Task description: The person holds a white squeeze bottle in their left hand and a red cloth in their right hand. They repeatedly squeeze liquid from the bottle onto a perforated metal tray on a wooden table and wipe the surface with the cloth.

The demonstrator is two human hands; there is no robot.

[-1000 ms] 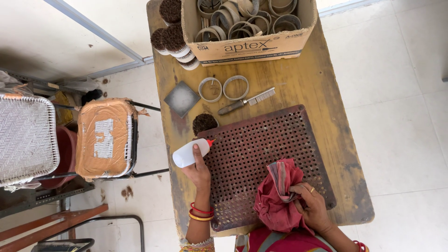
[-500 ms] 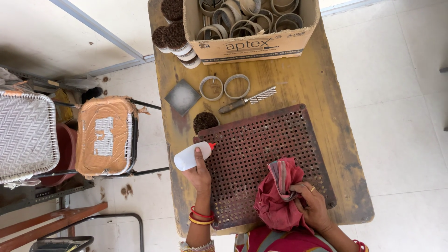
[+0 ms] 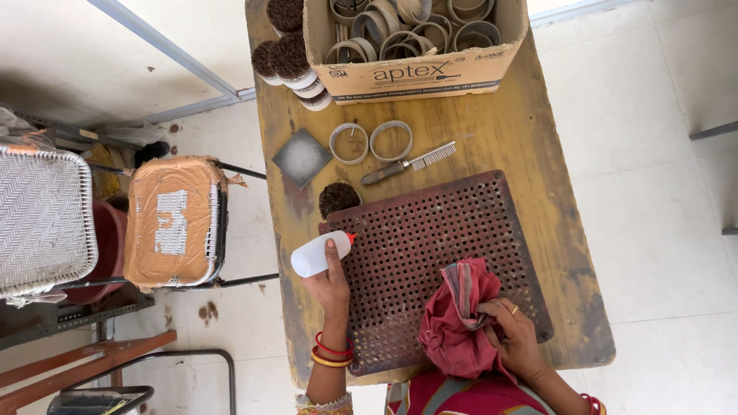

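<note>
Wooden table (image 3: 492,154), perforated red-brown plate (image 3: 430,253) at centre. Cardboard box (image 3: 415,69) of rings at 12 o'clock. Red cloth (image 3: 457,315) at 5 o'clock, bunched in right hand (image 3: 511,338), fingers closed on it. Left hand (image 3: 330,280) at 8 o'clock, fingers wrapped around white squeeze bottle (image 3: 317,253), red nozzle at plate's left edge. Step in hand, judged: wetting and wiping plate. Next move calls for nozzle held over holes.

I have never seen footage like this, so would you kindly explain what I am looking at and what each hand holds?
No machine here: a camera worn on a person's head looks straight down at their own two bare hands over a worn yellow wooden table. The left hand holds a white plastic squeeze bottle with a red tip. The right hand grips a crumpled red cloth on a rusty perforated metal plate. Beyond lie two metal rings, a small comb-like brush and a cardboard box of rings.
</note>
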